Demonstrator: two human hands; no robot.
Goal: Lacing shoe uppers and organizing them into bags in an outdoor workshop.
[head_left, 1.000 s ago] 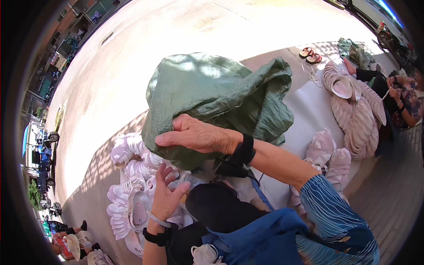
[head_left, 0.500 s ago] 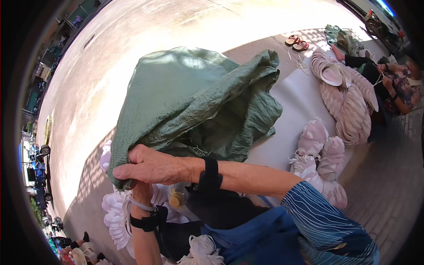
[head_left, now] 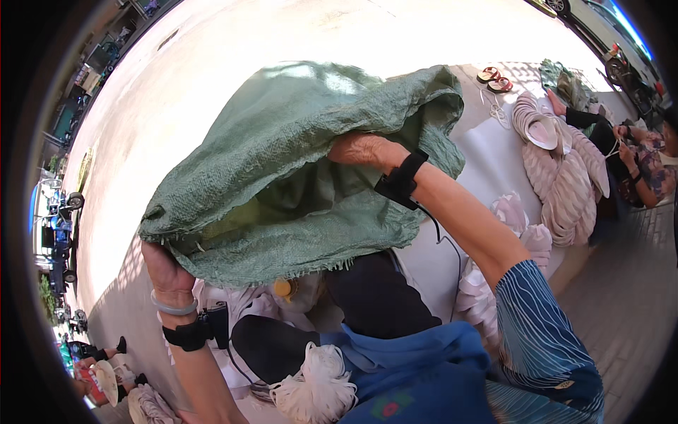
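Fingers of the left hand point(head_left: 164, 265) are being clenched on the frayed lower edge of the green woven sack point(head_left: 282, 162), which is being held up, its mouth gaping open. Fingers of the right hand point(head_left: 360, 150) are being pushed inside that mouth and are hidden by the fabric, so their state cannot be told. Below the left fingers, a pale bangle point(head_left: 173, 307) and a black wrist strap point(head_left: 187, 334) are being worn. Stacked pale woven hats point(head_left: 558, 177) are lying well to the right of the right fingers, beside a seated person point(head_left: 635, 159).
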